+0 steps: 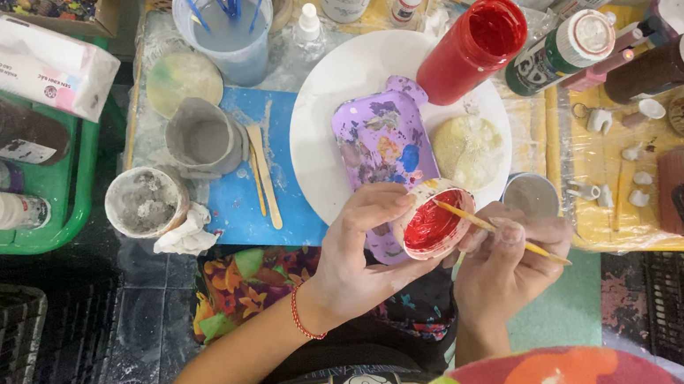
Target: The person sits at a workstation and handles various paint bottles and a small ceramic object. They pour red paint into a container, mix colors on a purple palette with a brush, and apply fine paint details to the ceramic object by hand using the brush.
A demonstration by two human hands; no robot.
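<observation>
Small round cup point(435, 221), its inside coated in wet red paint, sits low in the head view, at about five o'clock from the white plate point(323, 123). My left hand point(360, 256) has its grip wrapped around the cup's outer wall, tilting the mouth toward me. My right hand point(504, 263) pinches a thin brush point(499, 230), tip inside the cup at three o'clock.

I judge the main risk is smearing: the left fingers lie close to the painted rim, so a slip would mark it. A hard brush push could twist the cup loose over the purple palette point(383, 137). The open red paint bottle point(473, 44), lying at one o'clock, could spill if bumped.
</observation>
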